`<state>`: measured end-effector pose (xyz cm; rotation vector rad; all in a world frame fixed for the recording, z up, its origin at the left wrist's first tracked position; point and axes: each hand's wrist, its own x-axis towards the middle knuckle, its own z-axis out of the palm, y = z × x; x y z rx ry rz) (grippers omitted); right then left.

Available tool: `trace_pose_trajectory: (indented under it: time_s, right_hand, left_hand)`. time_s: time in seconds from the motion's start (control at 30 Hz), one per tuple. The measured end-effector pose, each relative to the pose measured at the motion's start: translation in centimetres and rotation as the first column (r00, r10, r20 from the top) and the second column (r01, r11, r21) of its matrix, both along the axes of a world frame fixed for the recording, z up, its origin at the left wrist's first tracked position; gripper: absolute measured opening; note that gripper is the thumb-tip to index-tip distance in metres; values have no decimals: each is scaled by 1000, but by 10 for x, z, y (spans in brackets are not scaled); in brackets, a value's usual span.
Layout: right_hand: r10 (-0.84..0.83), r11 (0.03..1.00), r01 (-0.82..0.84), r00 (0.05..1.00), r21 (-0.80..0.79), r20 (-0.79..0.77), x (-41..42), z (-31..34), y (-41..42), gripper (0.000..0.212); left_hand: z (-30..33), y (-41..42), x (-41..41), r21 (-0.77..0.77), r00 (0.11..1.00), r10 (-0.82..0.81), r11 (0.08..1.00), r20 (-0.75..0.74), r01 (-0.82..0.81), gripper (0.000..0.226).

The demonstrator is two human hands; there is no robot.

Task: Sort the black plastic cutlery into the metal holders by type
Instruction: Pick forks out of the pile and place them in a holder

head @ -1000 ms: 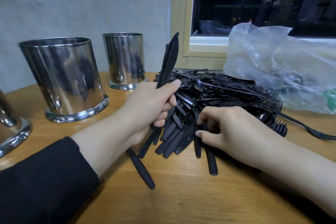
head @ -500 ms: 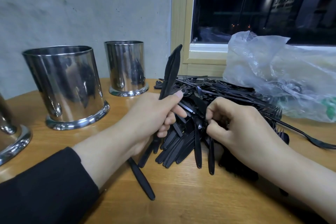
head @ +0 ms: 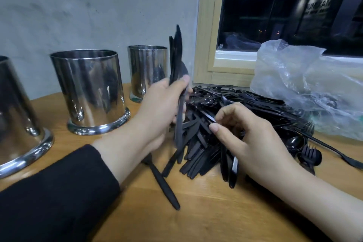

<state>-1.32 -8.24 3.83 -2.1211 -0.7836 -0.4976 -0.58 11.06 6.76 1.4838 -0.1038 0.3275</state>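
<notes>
Left hand (head: 157,110) grips upright glossy black knives (head: 176,61); right hand (head: 245,135) pinches one knife (head: 206,117) from the heap (head: 235,104).

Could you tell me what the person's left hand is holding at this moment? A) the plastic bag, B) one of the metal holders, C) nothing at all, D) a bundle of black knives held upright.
D: the left hand grips a bundle of black knives, blades pointing up, beside the pile.
</notes>
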Motion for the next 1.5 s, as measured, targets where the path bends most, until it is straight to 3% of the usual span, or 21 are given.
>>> trace_pose_trajectory:
  time_s: [0.2,0.43,0.6,0.83,1.03,1.23,1.3,1.37,1.5]
  right_hand:
    - [127,948,-92,987,-304,97,-7,-4,9,23]
    - [189,839,-112,978,-533,91,-34,-12,48,53]
    - [102,792,-48,993,-609,54,-40,-15,60,54]
    - [55,790,-40,998,-612,6,-43,-14,60,39]
    - [22,794,86,985,-602,169,-37,-19,58,32]
    - [-62,903,144,976,-406,209,-22,2,43,28]
    - [-151,906,215,969,-364,196,-8,10,33,26]
    - [-247,865,312,946,-393,209,6,12,23,24]
    - [-350,753,418,909,-509,228,19,10,15,29]
  left_hand:
    - [4,46,5,115,968,239,962,72,-246,33]
    - [-2,48,8,103,971,221,968,95,-230,22]
    - [-4,47,8,105,980,184,976,72,-190,26]
    - [-5,42,7,56,986,168,984,25,-169,42]
    - [-5,41,7,83,980,185,978,68,-190,44]
    - [-1,41,5,56,977,201,977,73,-205,42]
    - [-4,42,5,144,977,207,967,45,-212,43]
    - [-9,45,8,333,975,221,917,27,-217,46]
    - [-14,48,14,741,970,244,650,4,-167,46]
